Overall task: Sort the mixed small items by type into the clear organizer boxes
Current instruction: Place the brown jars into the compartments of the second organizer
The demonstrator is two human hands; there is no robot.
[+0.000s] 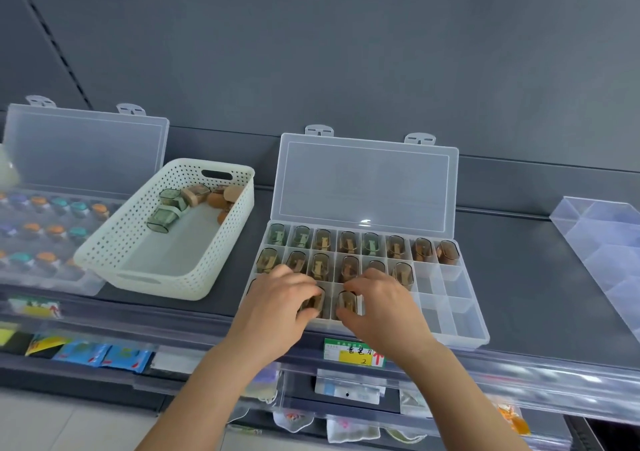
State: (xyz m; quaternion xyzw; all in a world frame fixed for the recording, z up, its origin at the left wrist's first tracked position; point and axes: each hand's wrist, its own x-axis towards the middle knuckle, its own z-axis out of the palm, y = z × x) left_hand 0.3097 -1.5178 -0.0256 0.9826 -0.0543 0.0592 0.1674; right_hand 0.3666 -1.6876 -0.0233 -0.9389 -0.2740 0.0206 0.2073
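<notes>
Pinching a small brown clear-capped item (313, 303) in left hand (277, 298), another in right hand (377, 307), over near row of clear plastic organizer box (465, 341). Seemingly past halfway: filled rows (348, 242) beyond both hands, empty cells (446, 288) rightward, leftovers (187, 201) in white perforated basket (114, 242) leftward.

Back wall: a flat, matte, dark grey panel (346, 52) fills the upper half.
Upright: a slotted strip (52, 42) slants down the panel at far left.
Shelf: a dark grey shelf (536, 277) meets the panel at a low step.
Front edge: a clear plastic rail (554, 378) runs along the lip and holds a green and yellow price label (353, 353) with handwriting.
Below: blue packets (104, 353) lie on a lower shelf at left; small bags hang under the rail.
Floor: pale tiles (52, 426) show at bottom left.
Light: soft and even, with faint shadows.
</notes>
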